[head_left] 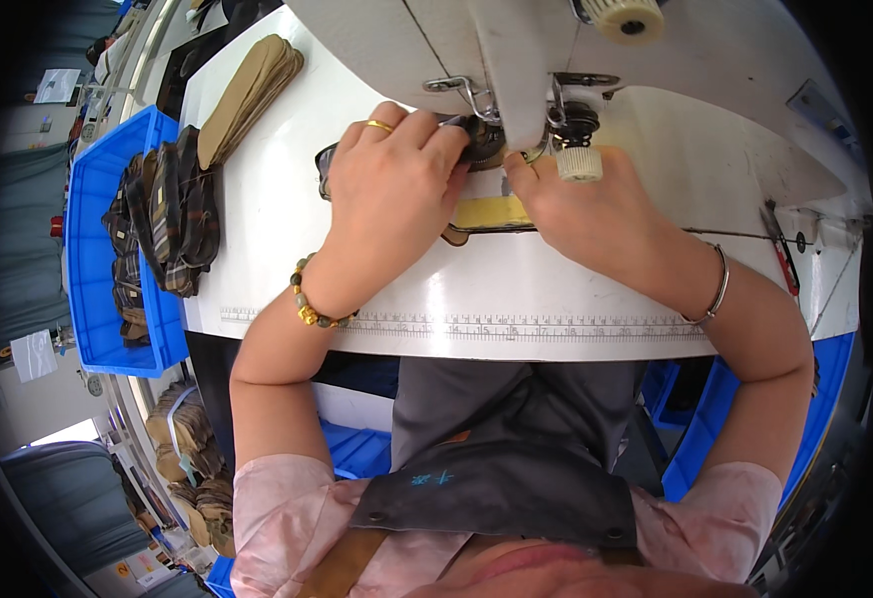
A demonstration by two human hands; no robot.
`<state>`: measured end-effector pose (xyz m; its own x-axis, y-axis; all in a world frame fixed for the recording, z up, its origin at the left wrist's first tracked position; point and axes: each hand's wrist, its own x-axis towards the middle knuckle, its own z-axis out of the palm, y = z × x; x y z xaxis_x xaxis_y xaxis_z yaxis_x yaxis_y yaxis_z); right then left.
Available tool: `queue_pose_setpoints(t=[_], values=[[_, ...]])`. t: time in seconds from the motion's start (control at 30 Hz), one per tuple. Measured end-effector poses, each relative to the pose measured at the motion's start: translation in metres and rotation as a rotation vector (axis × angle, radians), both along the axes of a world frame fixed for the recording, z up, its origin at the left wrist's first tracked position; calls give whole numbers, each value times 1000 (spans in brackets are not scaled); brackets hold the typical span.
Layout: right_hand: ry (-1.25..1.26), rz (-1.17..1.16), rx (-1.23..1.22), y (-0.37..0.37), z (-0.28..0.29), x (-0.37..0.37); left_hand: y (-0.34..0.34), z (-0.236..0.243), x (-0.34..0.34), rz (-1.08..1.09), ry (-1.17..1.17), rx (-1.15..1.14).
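A white sewing machine [436,40] stands over the worktable at the top centre. My left hand [390,191] has its fingers bent over a dark piece of material [483,149], gripping it beside the presser area. My right hand [580,207] is closed just right of the needle area, thumb and forefinger drawn together; what they hold is too hidden to make out. A yellow strip [484,212] lies on the machine bed between my hands, with a small tan edge showing below it. The machine's metal parts partly cover my right fingers.
A stack of tan cut pieces [247,95] lies at the table's upper left, beside plaid fabric items [162,219] heaped over a blue bin [92,269]. Red-handled snips [785,264] lie on the right. A printed ruler [496,329] runs along the front edge. More blue bins [815,379] sit below.
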<state>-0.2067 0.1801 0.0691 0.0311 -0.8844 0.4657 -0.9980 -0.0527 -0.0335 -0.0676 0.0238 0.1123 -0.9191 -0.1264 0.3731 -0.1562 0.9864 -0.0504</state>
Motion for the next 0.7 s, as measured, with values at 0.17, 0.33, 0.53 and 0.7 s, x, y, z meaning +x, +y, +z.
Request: queue_pose_setpoints(t=[0.17, 0.33, 0.53, 0.7], values=[[-74, 25, -22, -2, 2, -1, -5, -1, 4, 46, 15, -69], [-64, 21, -59, -2, 2, 0, -4, -3, 3, -46, 56, -61], [-22, 13, -13, -1, -2, 0, 3, -5, 3, -181, 24, -73], [-18, 11, 32, 0, -1, 2, 6, -8, 3, -161, 9, 90]])
